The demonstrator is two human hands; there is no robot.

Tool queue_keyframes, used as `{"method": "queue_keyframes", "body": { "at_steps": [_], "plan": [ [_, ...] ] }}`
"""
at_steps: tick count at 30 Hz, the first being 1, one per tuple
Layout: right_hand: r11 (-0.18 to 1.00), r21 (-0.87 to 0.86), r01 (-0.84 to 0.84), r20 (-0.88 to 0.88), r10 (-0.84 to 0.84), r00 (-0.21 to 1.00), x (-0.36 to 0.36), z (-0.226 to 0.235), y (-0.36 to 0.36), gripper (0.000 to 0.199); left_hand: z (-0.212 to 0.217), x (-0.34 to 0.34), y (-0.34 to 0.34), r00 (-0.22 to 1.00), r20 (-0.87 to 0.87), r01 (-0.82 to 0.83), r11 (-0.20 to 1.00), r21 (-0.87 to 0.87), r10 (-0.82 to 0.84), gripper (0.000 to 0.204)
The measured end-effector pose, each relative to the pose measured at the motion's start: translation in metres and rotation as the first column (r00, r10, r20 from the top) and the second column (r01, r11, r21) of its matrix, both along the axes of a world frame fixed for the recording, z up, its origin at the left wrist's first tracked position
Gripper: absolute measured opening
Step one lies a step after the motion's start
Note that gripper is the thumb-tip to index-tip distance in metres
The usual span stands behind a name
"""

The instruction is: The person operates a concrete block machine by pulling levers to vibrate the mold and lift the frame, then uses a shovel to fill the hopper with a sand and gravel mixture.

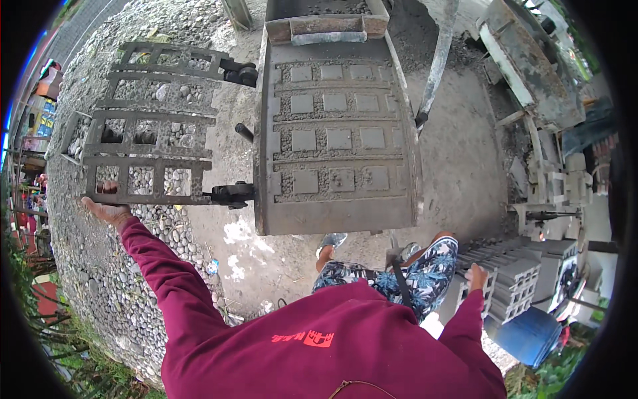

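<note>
Barred metal grid [159, 117] extends across the upper left of the frame, above pebbles [169, 246], with dark hinges [230, 195] between it and a metal box [339, 218] at upper centre. Grey mix, with square patches in rows, fills the box. The person's left hand [109, 207] grips the grid's lower-left corner, fingers curled through an opening. At lower right, the right hand [476, 276] appears beside stacked concrete blocks [515, 282]; its closure and any contact cannot be told.
</note>
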State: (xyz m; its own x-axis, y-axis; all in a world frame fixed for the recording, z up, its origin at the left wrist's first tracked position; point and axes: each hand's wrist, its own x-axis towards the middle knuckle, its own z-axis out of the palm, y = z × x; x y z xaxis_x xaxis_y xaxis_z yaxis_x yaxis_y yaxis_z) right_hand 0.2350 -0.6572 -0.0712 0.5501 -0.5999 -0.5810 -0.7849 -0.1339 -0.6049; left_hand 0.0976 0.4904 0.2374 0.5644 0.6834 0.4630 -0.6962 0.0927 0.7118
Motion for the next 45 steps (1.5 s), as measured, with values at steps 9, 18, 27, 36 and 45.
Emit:
{"method": "queue_keyframes", "body": {
  "at_steps": [9,18,27,36,45],
  "plan": [
    [0.741,-0.472,-0.477,0.564,0.67,0.483,0.424,0.214,0.238,0.075,-0.035,0.071,-0.111,0.31,-0.569,-0.751,0.563,0.344,0.762,0.085],
    [0.782,-0.466,-0.414,0.743,0.6,0.296,0.644,0.284,0.366,0.083,-0.029,0.11,-0.137,-0.409,0.07,-0.495,-0.285,0.821,0.91,0.072],
    [0.873,-0.444,-0.202,0.802,0.488,0.345,0.631,0.276,0.39,0.049,-0.152,0.408,-0.39,0.537,-0.63,-0.11,0.787,0.606,0.561,0.016],
    [0.885,-0.353,-0.302,0.828,0.446,0.339,0.612,0.29,0.4,0.047,-0.155,0.442,-0.569,0.673,-0.739,0.316,0.918,0.241,-0.038,0.027],
    [0.78,-0.147,-0.608,0.866,0.398,0.302,0.592,0.296,0.359,0.04,-0.169,0.085,-0.639,0.342,-0.932,0.22,0.954,0.205,0.121,0.024]
  ]
}}
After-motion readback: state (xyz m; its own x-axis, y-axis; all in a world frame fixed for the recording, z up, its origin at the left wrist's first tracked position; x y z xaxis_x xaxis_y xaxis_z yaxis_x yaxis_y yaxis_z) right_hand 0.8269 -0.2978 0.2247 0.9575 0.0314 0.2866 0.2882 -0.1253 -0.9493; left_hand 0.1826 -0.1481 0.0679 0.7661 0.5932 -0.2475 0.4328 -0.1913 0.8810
